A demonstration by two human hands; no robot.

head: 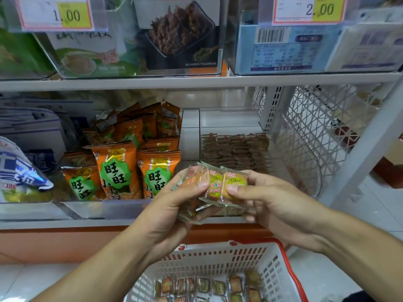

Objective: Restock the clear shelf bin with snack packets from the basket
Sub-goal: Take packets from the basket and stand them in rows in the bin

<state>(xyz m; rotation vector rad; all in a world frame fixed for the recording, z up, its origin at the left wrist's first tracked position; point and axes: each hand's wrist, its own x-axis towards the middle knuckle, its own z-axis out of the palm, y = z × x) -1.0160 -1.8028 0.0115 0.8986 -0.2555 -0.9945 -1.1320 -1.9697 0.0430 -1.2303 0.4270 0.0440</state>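
Note:
Both hands hold a small stack of clear-wrapped snack packets (214, 186) in front of the lower shelf. My left hand (174, 205) grips the stack's left side, thumb on top. My right hand (268, 201) pinches the two rightmost packets with yellow-green labels. Just behind them stands the clear shelf bin (292, 149), holding rows of brown packets at its back. Below, the white basket with a red rim (218, 258) holds several more packets (209, 287) on its floor.
A neighbouring clear bin (104, 209) on the left is packed with orange snack bags (117, 171). Blue-white bags (19, 171) lie further left. Upper shelf bins carry price tags. A white wire mesh side panel (316, 131) closes the shelf on the right.

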